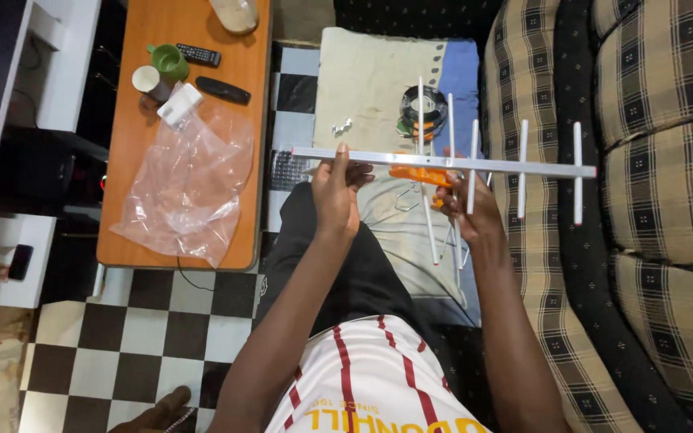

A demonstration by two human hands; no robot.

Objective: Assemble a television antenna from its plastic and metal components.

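I hold a metal rod antenna (523, 167) level in front of me: a long silver boom with several white cross rods and an orange plastic part near its middle. My left hand (336, 192) grips the boom near its left end. My right hand (467, 210) holds it from below, next to the orange part, with thin rods hanging down past my fingers. A coil of dark cable (423, 109) lies beyond the antenna on a cloth (362, 80).
A wooden table (134, 180) on the left carries a clear plastic bag (190, 180), a green mug (168, 60), a white cup (147, 79), two remotes (222, 90) and a bowl. A checked sofa (659, 200) fills the right. Black-and-white floor tiles lie below.
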